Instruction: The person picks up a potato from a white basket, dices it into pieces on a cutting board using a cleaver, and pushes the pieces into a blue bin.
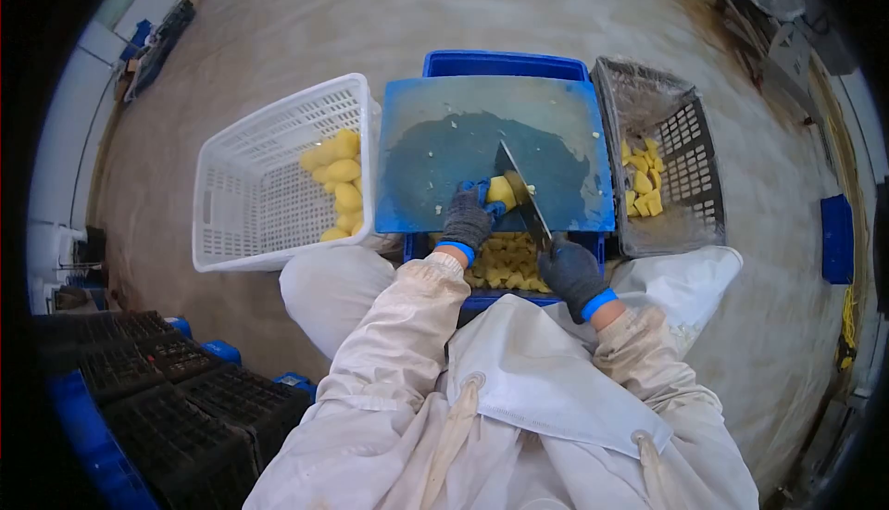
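Note:
On the blue cutting board (491, 102) a peeled yellow potato (501, 193) lies near the front edge. My left hand (468, 215), in a dark glove with blue fingertips, grips it from the left. My right hand (570, 274), gloved too, is closed round the handle of a large knife (525, 197). The blade slants up and away, right against the potato's right side. Small yellow scraps are scattered over the wet board. Below the board's front edge, a blue crate (519, 301) holds many cut potato pieces (505, 264).
Left of the board stands a white basket (245, 186) with whole peeled potatoes (344, 172). A dark, plastic-lined crate (690, 167) with potato chunks (643, 186) is on the right. Black crates (176, 399) are stacked at lower left. Blue bin edge (505, 63) shows behind the board.

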